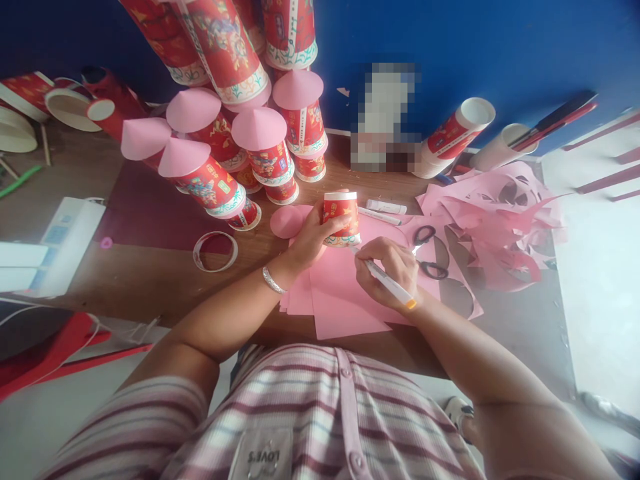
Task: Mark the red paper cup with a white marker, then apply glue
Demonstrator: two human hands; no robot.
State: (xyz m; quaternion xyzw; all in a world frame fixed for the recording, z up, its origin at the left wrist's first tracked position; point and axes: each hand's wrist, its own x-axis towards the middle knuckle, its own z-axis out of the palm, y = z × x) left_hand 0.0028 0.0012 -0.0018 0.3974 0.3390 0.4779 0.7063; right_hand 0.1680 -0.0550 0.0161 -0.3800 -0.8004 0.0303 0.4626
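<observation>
Left hand [324, 233] grips a red printed paper cup with white rim and patterned white lower band [341, 205], held over the pink paper sheets [345, 300] on the brown wooden worktop [165, 297]. Right hand [389, 267] pinches a white-barrelled marker with orange end [393, 285], tip at the band; can't tell if it touches.

To draw well: brace the cup, keep strokes light, turn the cup rather than the wrist, keep fingers off wet ink. Slip risk, I'd judge: smudging, or marks straying into the red.

Containers: white cup at the right [493, 150] holds black and red pens [555, 121]. Red-and-white cup stack [453, 137] beside it: contents not readable. Cup towers at the left [267, 163], some topped with pink paper cones [259, 129]; insides hidden.
</observation>
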